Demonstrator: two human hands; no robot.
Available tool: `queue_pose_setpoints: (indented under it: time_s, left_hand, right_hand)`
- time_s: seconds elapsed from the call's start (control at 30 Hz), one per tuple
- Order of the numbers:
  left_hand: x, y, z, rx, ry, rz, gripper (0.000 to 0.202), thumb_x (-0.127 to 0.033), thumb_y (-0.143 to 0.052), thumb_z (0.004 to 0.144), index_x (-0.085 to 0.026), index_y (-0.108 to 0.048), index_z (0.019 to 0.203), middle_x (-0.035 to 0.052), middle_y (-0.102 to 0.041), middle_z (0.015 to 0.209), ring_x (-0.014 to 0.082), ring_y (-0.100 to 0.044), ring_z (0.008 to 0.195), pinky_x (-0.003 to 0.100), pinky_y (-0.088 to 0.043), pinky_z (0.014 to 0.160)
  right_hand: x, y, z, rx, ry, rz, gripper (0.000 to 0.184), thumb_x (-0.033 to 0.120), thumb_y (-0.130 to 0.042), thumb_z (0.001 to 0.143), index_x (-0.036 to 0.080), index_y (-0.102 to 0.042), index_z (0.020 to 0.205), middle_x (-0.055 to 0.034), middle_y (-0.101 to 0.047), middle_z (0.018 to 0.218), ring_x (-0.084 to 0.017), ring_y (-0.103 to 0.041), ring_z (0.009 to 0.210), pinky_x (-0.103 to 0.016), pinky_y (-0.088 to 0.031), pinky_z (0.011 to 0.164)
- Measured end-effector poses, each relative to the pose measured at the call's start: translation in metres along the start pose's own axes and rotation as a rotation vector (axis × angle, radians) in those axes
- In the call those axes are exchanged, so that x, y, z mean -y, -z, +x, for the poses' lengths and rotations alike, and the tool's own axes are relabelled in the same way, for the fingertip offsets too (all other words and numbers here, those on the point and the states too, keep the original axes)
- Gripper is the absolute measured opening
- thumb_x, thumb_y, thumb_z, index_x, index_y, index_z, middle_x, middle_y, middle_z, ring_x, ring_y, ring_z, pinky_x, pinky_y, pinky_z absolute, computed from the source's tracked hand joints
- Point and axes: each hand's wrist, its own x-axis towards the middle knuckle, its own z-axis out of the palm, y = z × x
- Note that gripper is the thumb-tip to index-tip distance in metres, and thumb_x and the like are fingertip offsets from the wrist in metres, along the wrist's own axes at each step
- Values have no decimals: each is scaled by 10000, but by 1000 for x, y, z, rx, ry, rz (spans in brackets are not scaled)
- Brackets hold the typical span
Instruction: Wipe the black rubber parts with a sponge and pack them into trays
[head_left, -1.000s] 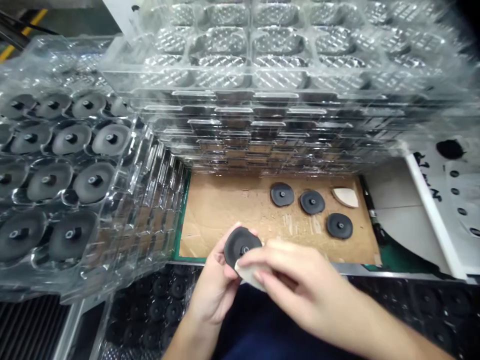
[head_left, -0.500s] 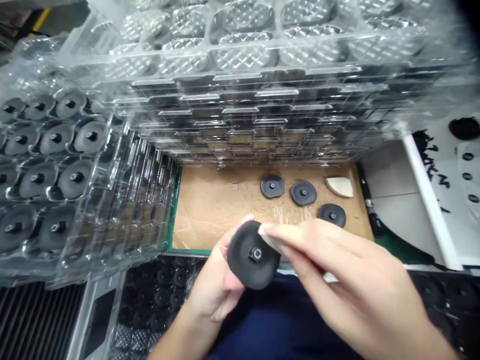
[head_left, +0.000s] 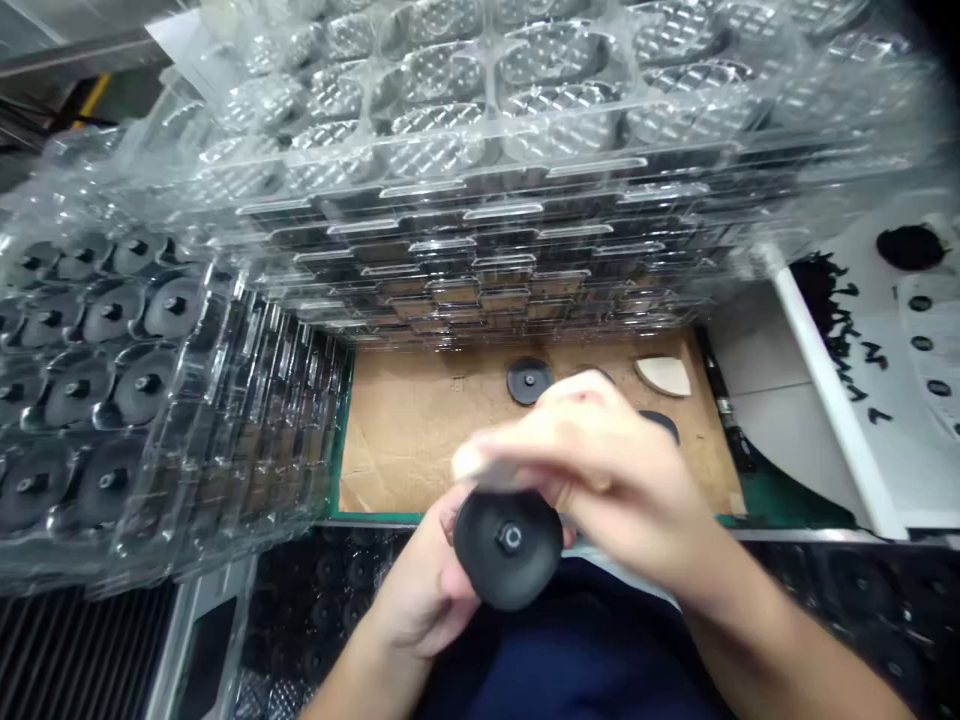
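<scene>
My left hand [head_left: 424, 585] is closed around the edge of a black round rubber-like disc [head_left: 499, 572], its metal-centred stud facing up. Over the disc's far edge, my blurred right hand [head_left: 611, 465] pinches a small thin greyish piece [head_left: 501, 477]; its kind is unclear. On the brown cardboard [head_left: 409, 430] beyond, one similar disc [head_left: 529, 380] lies in plain sight. Two more, a second disc [head_left: 598, 374] and a third disc [head_left: 663, 424], are partly hidden behind my right hand. A cream wedge-shaped piece [head_left: 664, 376] sits near the cardboard's right side.
Stacked clear plastic trays [head_left: 480, 210] rise at the back. Another tray stack [head_left: 187, 400], its top cells holding black discs, stands at left. On the right are a black pen-like tool [head_left: 724, 405], a white bar [head_left: 836, 390] and a marked white sheet [head_left: 900, 420].
My right hand has moved left and up, across the disc's far edge, and now covers parts of two loose discs. The held disc has come slightly nearer. The whole view has shifted a little.
</scene>
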Motion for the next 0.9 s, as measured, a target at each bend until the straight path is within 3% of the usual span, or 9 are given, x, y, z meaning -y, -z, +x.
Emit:
queue_pose_setpoints:
  time_s: [0.1, 0.17, 0.23, 0.3, 0.4, 0.53, 0.6, 0.73, 0.9]
  left_hand:
    - [-1, -1, -3, 35, -33, -158, 602, -418, -796, 584, -302, -601, 1142, 30, -697, 1066, 236, -687, 929, 258, -557, 718]
    - [-1, 1, -5, 0, -35, -208, 561, -384, -784, 611, -345, -594, 1137, 26, -690, 1101, 242, -682, 956, 260, -562, 715]
    - [-1, 5, -5, -68, -40, -233, 555, -373, -789, 596, -347, -603, 1118, 24, -684, 1115, 245, -681, 962, 277, -566, 739]
    - [-1, 11, -4, -140, -49, -258, 549, -361, -795, 589, -320, -615, 1105, 29, -676, 1131, 242, -672, 983, 288, -565, 775]
    - [-1, 19, 0, -194, -78, -289, 562, -334, -798, 597, -280, -611, 1125, 55, -676, 1150, 235, -656, 1028, 284, -548, 837]
    - [-1, 27, 4, -216, -131, -312, 538, -354, -746, 666, -269, -592, 1174, 68, -664, 1199, 243, -642, 1064, 277, -526, 889]
    - [0, 30, 5, -225, -153, -326, 512, -362, -714, 705, -267, -584, 1191, 70, -661, 1208, 248, -642, 1063, 285, -521, 901]
    - [3, 33, 4, -234, -165, -359, 438, -333, -688, 749, -263, -598, 1172, 73, -677, 1179, 244, -648, 1054, 297, -522, 896]
    - [8, 32, 2, -257, -176, -324, 506, -267, -770, 673, -224, -616, 1153, 78, -685, 1149, 233, -647, 1044, 293, -526, 881]
  right_hand:
    - [-33, -4, -12, -109, -462, 61, 221, 222, -565, 861, 246, -655, 1062, -2, -696, 1015, -150, -628, 889, -266, -489, 776]
    - [-55, -19, -28, -30, -615, 94, 308, 258, -550, 851, 247, -612, 1153, -9, -688, 908, -151, -643, 782, -267, -522, 704]
    - [-73, -39, -48, 33, -672, 75, 376, 252, -514, 849, 220, -565, 1220, -12, -656, 802, -141, -623, 639, -279, -536, 630]
    - [-84, -60, -67, 26, -687, 12, 321, 248, -489, 848, 190, -611, 1140, -41, -627, 813, -149, -605, 616, -309, -539, 623]
    - [-86, -81, -90, -11, -672, -89, 260, 271, -444, 874, 192, -673, 968, -100, -573, 960, -203, -618, 815, -375, -531, 758]
    - [-79, -89, -107, -16, -631, -184, 334, 310, -528, 831, 182, -629, 1123, -153, -491, 1156, -241, -618, 879, -422, -538, 776]
    - [-80, -88, -109, -8, -608, -221, 353, 300, -512, 835, 165, -624, 1141, -162, -505, 1130, -253, -623, 868, -429, -544, 746]
    - [-82, -69, -84, 16, -547, -243, 294, 284, -453, 883, 176, -655, 1068, -107, -626, 920, -245, -646, 829, -402, -541, 732]
    - [-26, -46, -23, -126, -364, -220, 270, 264, -474, 916, 230, -561, 1169, -54, -641, 1145, -192, -606, 1020, -319, -490, 832]
